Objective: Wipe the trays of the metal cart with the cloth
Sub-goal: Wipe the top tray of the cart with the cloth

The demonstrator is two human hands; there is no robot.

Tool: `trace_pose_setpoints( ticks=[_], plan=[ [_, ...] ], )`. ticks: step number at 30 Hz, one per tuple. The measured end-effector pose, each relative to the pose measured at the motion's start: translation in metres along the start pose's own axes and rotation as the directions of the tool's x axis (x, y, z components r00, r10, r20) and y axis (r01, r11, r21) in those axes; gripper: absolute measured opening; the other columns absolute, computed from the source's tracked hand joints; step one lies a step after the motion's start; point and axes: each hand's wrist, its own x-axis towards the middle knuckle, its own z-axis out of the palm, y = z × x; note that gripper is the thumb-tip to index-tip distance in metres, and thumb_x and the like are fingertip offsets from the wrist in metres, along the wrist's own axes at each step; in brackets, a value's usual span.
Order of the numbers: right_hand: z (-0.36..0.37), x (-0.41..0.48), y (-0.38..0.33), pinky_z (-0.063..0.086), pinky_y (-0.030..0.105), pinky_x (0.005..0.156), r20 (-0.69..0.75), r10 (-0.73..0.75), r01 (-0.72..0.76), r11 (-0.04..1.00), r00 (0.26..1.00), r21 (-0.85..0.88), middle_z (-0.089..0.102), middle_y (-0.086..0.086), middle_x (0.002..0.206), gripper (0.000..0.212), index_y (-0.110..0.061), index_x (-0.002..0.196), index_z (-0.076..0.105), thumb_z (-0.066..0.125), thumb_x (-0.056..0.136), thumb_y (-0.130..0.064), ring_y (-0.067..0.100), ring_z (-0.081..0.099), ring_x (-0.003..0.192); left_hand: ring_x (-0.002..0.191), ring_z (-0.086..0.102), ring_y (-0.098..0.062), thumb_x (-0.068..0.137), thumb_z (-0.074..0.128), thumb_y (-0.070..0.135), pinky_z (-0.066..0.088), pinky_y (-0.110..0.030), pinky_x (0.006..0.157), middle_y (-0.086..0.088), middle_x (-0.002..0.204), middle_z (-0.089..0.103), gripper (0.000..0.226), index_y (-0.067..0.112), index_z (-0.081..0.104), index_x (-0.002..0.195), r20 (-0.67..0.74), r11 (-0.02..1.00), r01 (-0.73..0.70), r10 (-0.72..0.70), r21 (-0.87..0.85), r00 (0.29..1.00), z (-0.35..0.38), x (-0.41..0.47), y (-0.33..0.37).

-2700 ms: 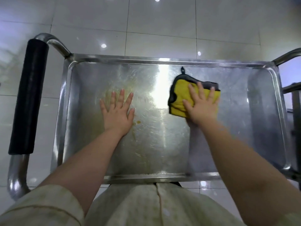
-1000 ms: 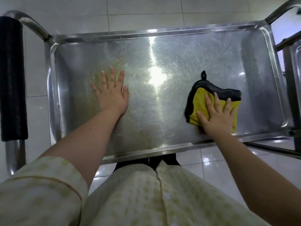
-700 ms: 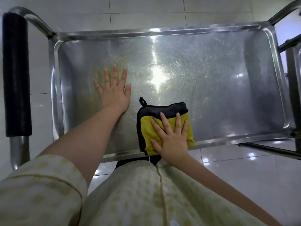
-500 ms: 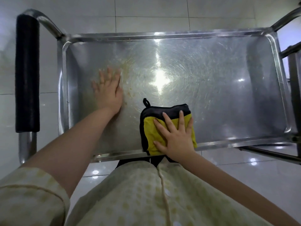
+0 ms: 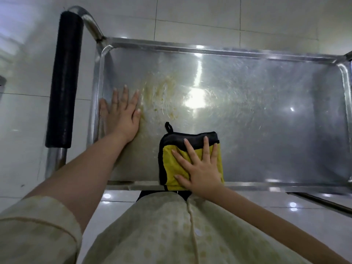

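The yellow-and-black cloth (image 5: 171, 162) lies folded at the near edge of the tray (image 5: 266, 130), left of its middle, pressed flat under the right hand (image 5: 202, 168), whose fingers are straight and spread. The left hand (image 5: 122, 115) rests flat and open at the tray's left end, beside a yellowish smear (image 5: 162, 90), forearm stretched forward.

Folded yellow cloth (image 5: 168, 164) on smeared tray (image 5: 266, 130)

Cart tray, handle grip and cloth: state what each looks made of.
Tray: likely stainless steel, shiny, with swirl scratches and a bright light reflection. Handle grip: matte black, probably rubber or foam; no glare on it. Cloth: soft yellow pile with black edging and a hanging loop, likely microfibre.
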Motion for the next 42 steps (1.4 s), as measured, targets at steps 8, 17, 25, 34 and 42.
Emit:
trace_pose_setpoints(
  ticks=[8, 17, 25, 34, 42],
  plan=[
    [-0.06, 0.187, 0.011, -0.011, 0.07, 0.11, -0.057, 0.265, -0.26, 0.962, 0.963, 0.08, -0.005, -0.01, 0.165, 0.068, -0.053, 0.15, -0.003, 0.013, 0.088, -0.076, 0.049, -0.015, 0.144, 0.151, -0.002, -0.027, 0.102, 0.014, 0.044, -0.005, -0.059, 0.117, 0.001, 0.165, -0.002, 0.056, 0.038, -0.001, 0.155, -0.051, 0.999, -0.025, 0.022, -0.046, 0.998, 0.005, 0.003, -0.006],
    [-0.076, 0.224, 0.025, -0.005, 0.067, 0.114, -0.017, 0.304, -0.302, 0.95, 0.953, 0.08, -0.003, -0.01, 0.165, 0.073, -0.048, 0.153, 0.002, 0.016, 0.087, -0.077, 0.048, -0.009, 0.146, 0.151, -0.006, -0.024, 0.101, 0.013, 0.046, -0.009, -0.058, 0.117, 0.006, 0.165, -0.001, 0.055, 0.043, -0.006, 0.152, -0.095, 0.996, -0.023, 0.015, -0.081, 0.995, 0.014, 0.006, -0.008],
    [-0.004, 0.025, -0.029, 0.013, 0.073, 0.11, 0.015, -0.052, 0.052, 0.999, 0.999, 0.015, 0.017, -0.004, 0.163, 0.071, -0.044, 0.153, 0.022, 0.037, 0.089, -0.072, 0.052, 0.004, 0.145, 0.151, -0.011, -0.023, 0.101, 0.011, 0.045, -0.014, -0.056, 0.117, 0.006, 0.164, -0.007, 0.055, 0.042, -0.003, 0.154, -0.093, 0.997, -0.024, 0.018, -0.069, 0.996, 0.014, 0.005, -0.009],
    [-0.073, 0.23, 0.013, -0.011, 0.068, 0.111, -0.045, 0.281, -0.278, 0.958, 0.959, 0.071, -0.003, -0.013, 0.164, 0.067, -0.054, 0.15, 0.0, 0.014, 0.089, -0.077, 0.046, -0.012, 0.146, 0.152, -0.003, -0.024, 0.101, 0.013, 0.044, -0.008, -0.059, 0.118, 0.006, 0.165, 0.003, 0.056, 0.037, 0.006, 0.155, -0.108, 0.996, -0.026, 0.016, -0.089, 0.994, 0.009, 0.011, -0.009],
    [-0.073, 0.221, 0.006, -0.007, 0.067, 0.113, -0.035, 0.247, -0.244, 0.968, 0.968, 0.066, 0.0, -0.009, 0.165, 0.069, -0.048, 0.153, 0.004, 0.013, 0.09, -0.074, 0.047, -0.009, 0.147, 0.151, -0.007, -0.021, 0.103, 0.014, 0.043, -0.009, -0.057, 0.118, 0.006, 0.165, -0.003, 0.054, 0.034, 0.008, 0.156, -0.096, 0.998, -0.01, 0.003, -0.07, 0.995, 0.007, 0.017, -0.01]
  ],
)
